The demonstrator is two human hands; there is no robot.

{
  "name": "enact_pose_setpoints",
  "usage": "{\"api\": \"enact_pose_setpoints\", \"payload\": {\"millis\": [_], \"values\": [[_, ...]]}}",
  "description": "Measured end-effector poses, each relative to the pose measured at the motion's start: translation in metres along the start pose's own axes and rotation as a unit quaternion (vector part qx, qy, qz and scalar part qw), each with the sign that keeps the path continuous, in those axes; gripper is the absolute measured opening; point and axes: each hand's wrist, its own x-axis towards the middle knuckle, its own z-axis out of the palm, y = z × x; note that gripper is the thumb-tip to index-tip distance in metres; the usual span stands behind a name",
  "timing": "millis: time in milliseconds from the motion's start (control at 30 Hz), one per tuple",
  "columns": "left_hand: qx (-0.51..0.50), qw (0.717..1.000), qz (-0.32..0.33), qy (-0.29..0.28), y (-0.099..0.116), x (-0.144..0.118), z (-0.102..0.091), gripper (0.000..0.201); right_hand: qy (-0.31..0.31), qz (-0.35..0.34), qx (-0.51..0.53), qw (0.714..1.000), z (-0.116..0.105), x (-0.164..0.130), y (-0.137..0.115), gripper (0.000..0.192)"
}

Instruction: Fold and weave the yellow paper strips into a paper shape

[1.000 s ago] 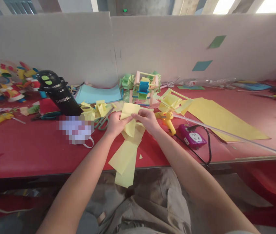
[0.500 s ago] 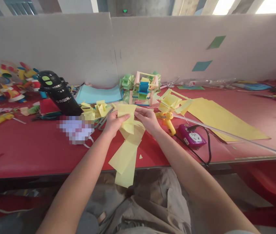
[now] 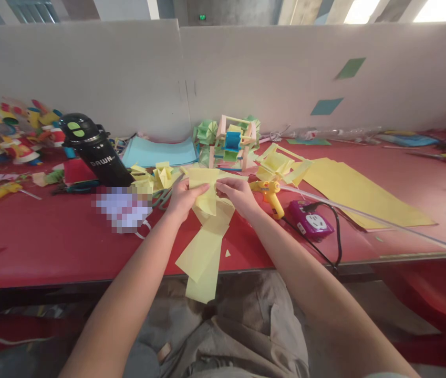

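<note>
My left hand pinches a folded sheet of yellow paper, its thumb lying across the front. At the sheet's right edge, my right hand has its thumb and fingers pressed together; the edge between them is partly hidden. Below, loose yellow paper pieces overlap and hang past the table's front edge. A yellow hot glue gun lies just right of my right hand. Folded yellow paper shapes sit left of my left hand, and another yellow paper piece with sticks lies behind the glue gun.
A purple power socket with a black cable stands at the right, near yellow sheets. A black bottle leans at the left behind a blurred-out item. A wooden-stick model stands at the back beside blue paper.
Both hands and the folded yellow paper stay almost in place. My right fingertips have shifted very slightly left along the paper's edge.
</note>
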Motion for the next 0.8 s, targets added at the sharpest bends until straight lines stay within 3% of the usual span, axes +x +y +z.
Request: {"api": "enact_pose_setpoints", "payload": {"millis": [367, 633, 800], "values": [[-0.022, 0.998, -0.048, -0.021, 0.0037, -0.0008, -0.0016, 0.049, -0.042, -0.051, -0.026, 0.997, -0.0013, -0.0014, 0.0013, 0.034], [-0.001, 0.999, -0.029, -0.022, -0.0017, 0.0016, -0.0038, 0.056, -0.05, -0.084, -0.04, 0.994, -0.0019, 0.0011, 0.0045, 0.032], [0.002, 1.0, -0.011, -0.016, -0.0025, 0.0016, -0.0033, 0.054, -0.049, -0.067, -0.04, 0.996, -0.0008, 0.0005, 0.0039, 0.038]]}}
